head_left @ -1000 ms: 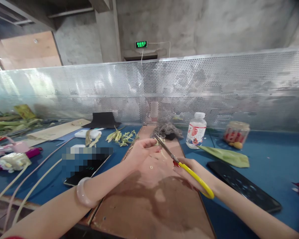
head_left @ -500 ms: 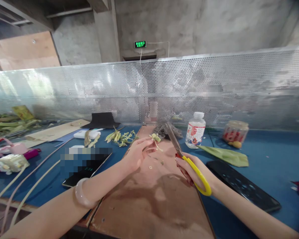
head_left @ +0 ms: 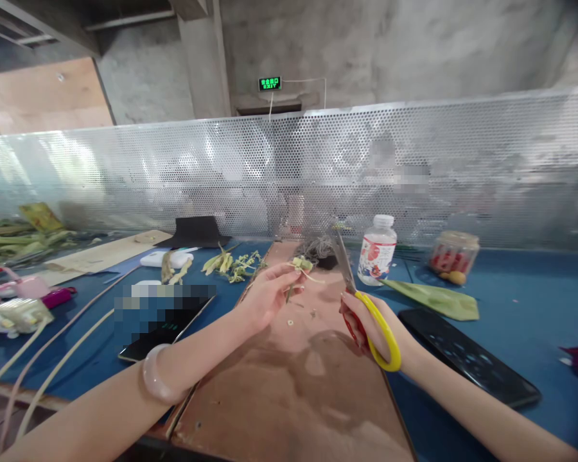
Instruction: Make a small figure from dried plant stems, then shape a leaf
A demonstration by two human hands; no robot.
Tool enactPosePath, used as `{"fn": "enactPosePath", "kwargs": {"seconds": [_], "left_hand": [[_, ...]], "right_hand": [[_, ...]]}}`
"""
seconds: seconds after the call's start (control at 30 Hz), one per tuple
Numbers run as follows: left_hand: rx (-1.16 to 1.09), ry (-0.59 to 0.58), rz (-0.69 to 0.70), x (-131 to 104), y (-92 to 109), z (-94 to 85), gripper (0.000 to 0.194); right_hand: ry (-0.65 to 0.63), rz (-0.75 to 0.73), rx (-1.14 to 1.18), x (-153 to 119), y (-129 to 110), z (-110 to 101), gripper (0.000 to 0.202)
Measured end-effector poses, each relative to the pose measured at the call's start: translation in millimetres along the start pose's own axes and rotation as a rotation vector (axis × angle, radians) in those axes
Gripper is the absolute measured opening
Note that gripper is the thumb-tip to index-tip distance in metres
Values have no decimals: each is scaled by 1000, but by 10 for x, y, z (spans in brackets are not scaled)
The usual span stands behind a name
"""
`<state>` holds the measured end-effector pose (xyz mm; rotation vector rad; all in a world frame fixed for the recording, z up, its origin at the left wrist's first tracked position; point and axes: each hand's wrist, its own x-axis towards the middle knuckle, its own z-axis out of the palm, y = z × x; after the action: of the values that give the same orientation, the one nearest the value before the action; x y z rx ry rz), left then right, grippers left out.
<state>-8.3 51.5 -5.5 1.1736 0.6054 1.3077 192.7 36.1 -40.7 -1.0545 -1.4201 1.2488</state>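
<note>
Between the fingertips of my left hand point(head_left: 267, 295) is a small pale green plant sprig point(head_left: 302, 264) with thin stems hanging from it. My right hand point(head_left: 373, 321) grips scissors point(head_left: 384, 343) with a yellow and a red handle loop. Their metal blades point up and away, a little to the right of the sprig and apart from it. Beneath both hands runs a brown wooden board point(head_left: 270, 404) with small plant scraps on it. Just beyond the sprig lies a tangle of grey wire or thread point(head_left: 320, 246).
To the right stand a white-capped bottle point(head_left: 377, 250) and a jar point(head_left: 455, 256), with a long green leaf point(head_left: 433, 299) and a black phone point(head_left: 467, 356) nearer. On the left are another phone point(head_left: 173, 327), cables point(head_left: 72, 333) and cut greenery point(head_left: 241, 263). A perforated metal screen point(head_left: 173, 173) closes the back.
The scissors have turned slightly, and their red loop shows more clearly. My left hand still pinches the sprig, which has turned a little. The whole view has shifted slightly.
</note>
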Motion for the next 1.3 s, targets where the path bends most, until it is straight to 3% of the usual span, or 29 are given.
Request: {"fn": "enactPosePath", "kwargs": {"seconds": [0.4,0.7,0.87,1.3], "left_hand": [[205,-75,-13,-93,16,127,24],[446,-163,-19,-148,-46,142,25],[396,-215,-42,-203,-26,230,21],[436,-167,-23,-212,-61,285,18]], "right_hand": [[141,-166,-9,-27,-52,-58,37],[108,-216,-92,-52,-77,-57,36],[87,-199,-114,-50,-110,-26,35],[79,-214,-160,-35,-79,-54,31]]}}
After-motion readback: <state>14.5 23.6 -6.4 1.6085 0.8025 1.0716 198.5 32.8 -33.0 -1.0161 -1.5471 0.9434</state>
